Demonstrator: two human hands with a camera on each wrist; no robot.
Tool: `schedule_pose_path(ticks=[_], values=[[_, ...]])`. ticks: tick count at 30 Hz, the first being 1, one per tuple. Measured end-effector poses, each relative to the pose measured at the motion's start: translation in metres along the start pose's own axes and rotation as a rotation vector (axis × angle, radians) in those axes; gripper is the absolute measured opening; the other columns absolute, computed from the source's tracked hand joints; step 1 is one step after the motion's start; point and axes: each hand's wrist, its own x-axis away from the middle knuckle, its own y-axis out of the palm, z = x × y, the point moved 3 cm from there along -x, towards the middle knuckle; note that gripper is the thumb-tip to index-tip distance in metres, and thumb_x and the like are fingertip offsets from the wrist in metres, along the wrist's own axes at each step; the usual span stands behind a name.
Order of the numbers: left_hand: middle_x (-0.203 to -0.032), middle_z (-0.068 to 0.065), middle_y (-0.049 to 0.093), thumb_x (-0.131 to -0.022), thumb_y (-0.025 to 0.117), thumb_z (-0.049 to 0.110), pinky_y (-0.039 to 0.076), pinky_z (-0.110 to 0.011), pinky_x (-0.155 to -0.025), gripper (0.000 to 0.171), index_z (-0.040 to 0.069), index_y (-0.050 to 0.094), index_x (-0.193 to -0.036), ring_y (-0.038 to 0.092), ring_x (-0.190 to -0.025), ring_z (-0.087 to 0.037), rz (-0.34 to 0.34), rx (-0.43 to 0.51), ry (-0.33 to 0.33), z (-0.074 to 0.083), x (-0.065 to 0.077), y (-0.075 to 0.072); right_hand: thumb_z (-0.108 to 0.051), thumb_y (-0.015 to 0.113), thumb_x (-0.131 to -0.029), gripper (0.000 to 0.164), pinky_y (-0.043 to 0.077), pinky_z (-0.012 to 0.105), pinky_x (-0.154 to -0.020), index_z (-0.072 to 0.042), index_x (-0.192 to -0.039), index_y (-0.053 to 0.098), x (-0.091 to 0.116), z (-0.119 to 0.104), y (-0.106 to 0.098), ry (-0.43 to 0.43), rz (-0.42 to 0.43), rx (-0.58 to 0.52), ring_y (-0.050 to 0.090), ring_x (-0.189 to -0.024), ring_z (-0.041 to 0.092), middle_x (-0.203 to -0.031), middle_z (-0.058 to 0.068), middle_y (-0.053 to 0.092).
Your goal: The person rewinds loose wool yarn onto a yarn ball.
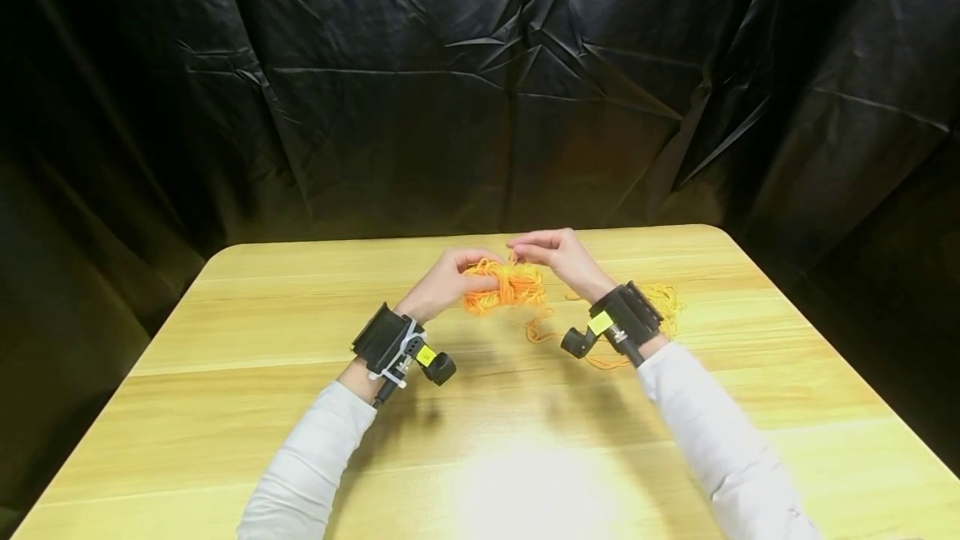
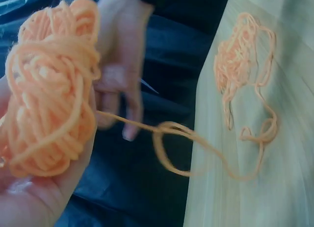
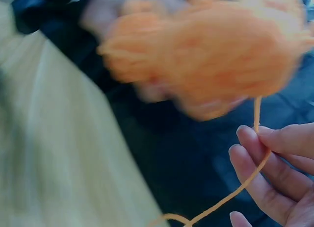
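A bundle of orange yarn [image 1: 504, 285], wrapped around its middle, is held above the table by my left hand [image 1: 447, 280]. In the left wrist view the yarn bundle [image 2: 51, 99] lies against the palm and fingers. My right hand [image 1: 564, 259] is just right of the bundle, its thumb and fingertips pinching a single strand of yarn [image 3: 257, 114]. From the bundle that strand runs through the right fingers and hangs down in a loose loop [image 2: 171, 148] toward the table.
A loose tangle of yarn [image 2: 235, 60] lies on the wooden table [image 1: 225, 440], partly behind the right wrist in the head view. Loose strands [image 1: 538, 328] trail from it toward the middle. A black curtain [image 1: 390, 107] hangs behind the table's far edge.
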Motion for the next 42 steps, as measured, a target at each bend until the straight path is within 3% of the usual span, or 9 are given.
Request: schedule_pose_path(ticks=[3, 6, 12, 15, 18, 22, 25, 33, 42], values=[[-0.109, -0.011, 0.061, -0.082, 0.062, 0.005, 0.050, -0.024, -0.070, 0.030, 0.001, 0.060, -0.111, 0.058, -0.080, -0.016, 0.046, 0.085, -0.009, 0.000, -0.001, -0.001, -0.004, 0.054, -0.085, 0.022, 0.048, 0.026, -0.072, 0.007, -0.103, 0.061, 0.005, 0.010, 0.010, 0.019, -0.006, 0.094, 0.058, -0.077, 0.016, -0.092, 0.018, 0.064], [-0.114, -0.011, 0.059, -0.082, 0.061, 0.004, 0.051, -0.024, -0.072, 0.031, 0.000, 0.059, -0.113, 0.058, -0.086, -0.015, 0.090, 0.133, 0.016, 0.001, -0.002, -0.001, 0.001, 0.055, -0.083, 0.020, 0.049, 0.028, -0.068, 0.011, -0.101, 0.058, 0.009, 0.015, 0.024, -0.057, -0.078, 0.092, 0.055, -0.068, 0.010, -0.082, 0.014, 0.063], [-0.099, -0.014, 0.060, -0.083, 0.059, 0.002, 0.050, -0.021, -0.063, 0.025, -0.001, 0.057, -0.108, 0.056, -0.075, -0.013, 0.220, 0.119, 0.022, 0.001, -0.003, -0.005, -0.002, 0.053, -0.087, 0.018, 0.049, 0.035, -0.077, 0.009, -0.100, 0.059, 0.018, 0.014, 0.044, -0.135, -0.232, 0.025, 0.060, -0.071, 0.019, -0.075, 0.014, 0.063], [-0.096, -0.017, 0.061, -0.082, 0.060, 0.003, 0.051, -0.021, -0.061, 0.026, 0.001, 0.057, -0.108, 0.057, -0.070, -0.014, 0.285, 0.114, -0.010, 0.000, -0.003, -0.007, -0.007, 0.050, -0.090, 0.019, 0.049, 0.031, -0.074, 0.006, -0.095, 0.063, 0.023, 0.010, 0.046, -0.136, -0.231, 0.114, 0.057, -0.067, 0.019, -0.068, 0.012, 0.060], [-0.100, -0.019, 0.062, -0.082, 0.061, 0.002, 0.051, -0.021, -0.061, 0.030, 0.002, 0.056, -0.111, 0.059, -0.069, -0.013, 0.337, 0.096, -0.043, 0.000, -0.004, -0.009, -0.009, 0.047, -0.092, 0.023, 0.049, 0.028, -0.063, 0.006, -0.101, 0.062, 0.027, 0.002, 0.045, -0.133, -0.229, 0.162, 0.051, -0.060, 0.018, -0.063, 0.008, 0.052], [-0.103, -0.018, 0.062, -0.082, 0.061, 0.004, 0.051, -0.020, -0.060, 0.032, 0.005, 0.057, -0.114, 0.060, -0.067, -0.012, 0.376, 0.053, -0.081, -0.002, -0.004, -0.010, -0.013, 0.051, -0.090, 0.024, 0.035, 0.020, -0.046, 0.002, -0.104, 0.063, 0.032, -0.014, 0.040, -0.132, -0.218, 0.245, 0.039, -0.049, 0.014, -0.059, 0.003, 0.043], [-0.101, -0.019, 0.062, -0.082, 0.062, 0.005, 0.050, -0.019, -0.059, 0.031, 0.002, 0.059, -0.112, 0.059, -0.065, -0.011, 0.376, 0.033, -0.089, -0.003, -0.004, -0.009, -0.014, 0.056, -0.087, 0.022, 0.028, 0.021, -0.043, 0.000, -0.102, 0.065, 0.033, -0.027, 0.035, -0.143, -0.217, 0.300, 0.037, -0.049, 0.013, -0.060, 0.003, 0.046], [-0.098, -0.017, 0.063, -0.081, 0.061, 0.004, 0.050, -0.020, -0.061, 0.027, 0.000, 0.061, -0.108, 0.057, -0.067, -0.015, 0.301, -0.064, -0.073, -0.004, -0.004, -0.005, -0.011, 0.061, -0.084, 0.018, 0.035, 0.023, -0.043, -0.002, -0.098, 0.067, 0.030, -0.051, 0.020, -0.150, -0.210, 0.342, 0.046, -0.050, 0.019, -0.067, 0.004, 0.059], [-0.104, -0.014, 0.063, -0.081, 0.062, 0.005, 0.045, -0.019, -0.058, 0.028, 0.002, 0.062, -0.109, 0.054, -0.070, -0.016, 0.175, -0.122, -0.040, -0.003, -0.004, -0.001, -0.012, 0.062, -0.083, 0.025, 0.043, 0.026, -0.050, -0.001, -0.106, 0.063, 0.019, -0.069, -0.003, -0.173, -0.125, 0.129, 0.047, -0.054, 0.026, -0.082, 0.014, 0.064]])
